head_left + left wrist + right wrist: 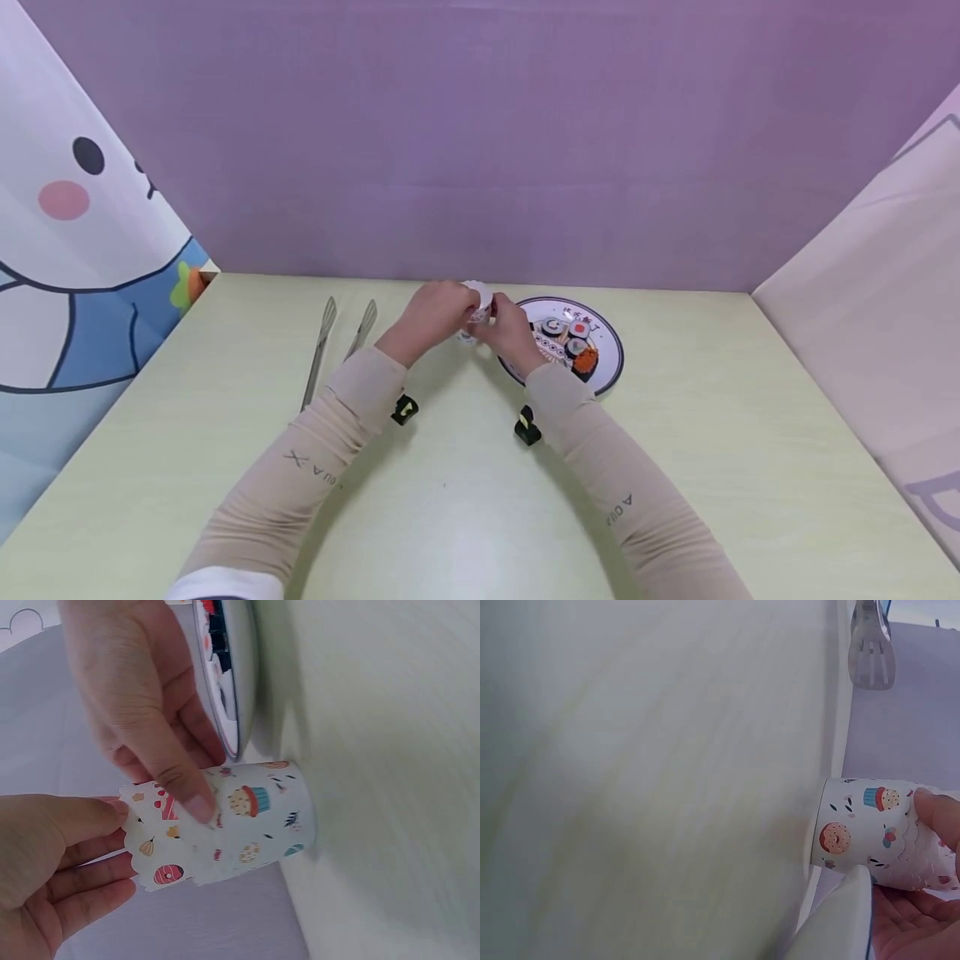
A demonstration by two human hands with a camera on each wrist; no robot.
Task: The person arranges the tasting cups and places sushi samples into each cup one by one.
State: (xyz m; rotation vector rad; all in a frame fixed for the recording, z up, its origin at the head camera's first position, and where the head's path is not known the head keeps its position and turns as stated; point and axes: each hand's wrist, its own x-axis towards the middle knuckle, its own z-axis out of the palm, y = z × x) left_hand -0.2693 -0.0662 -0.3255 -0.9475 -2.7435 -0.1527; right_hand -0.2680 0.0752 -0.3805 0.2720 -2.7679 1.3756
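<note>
Two white paper baking cups, printed with cupcakes and doughnuts, stand nested at the back middle of the table. The upper cup (161,859) has a scalloped rim and sits inside the lower cup (262,817), whose base is at the tabletop. My left hand (435,315) pinches the upper cup's rim between thumb and fingers. From the other side my right hand (512,333) grips the stack about where the lower cup's scalloped edge runs. In the head view both hands cover much of the cups.
Just right of the cups lies a round sushi-print plate (611,346) with a dark blue rim, partly under my right wrist. Metal tongs (318,354) with slotted heads lie to the left, partly hidden by my left arm. A purple backdrop (480,150) rises behind the table.
</note>
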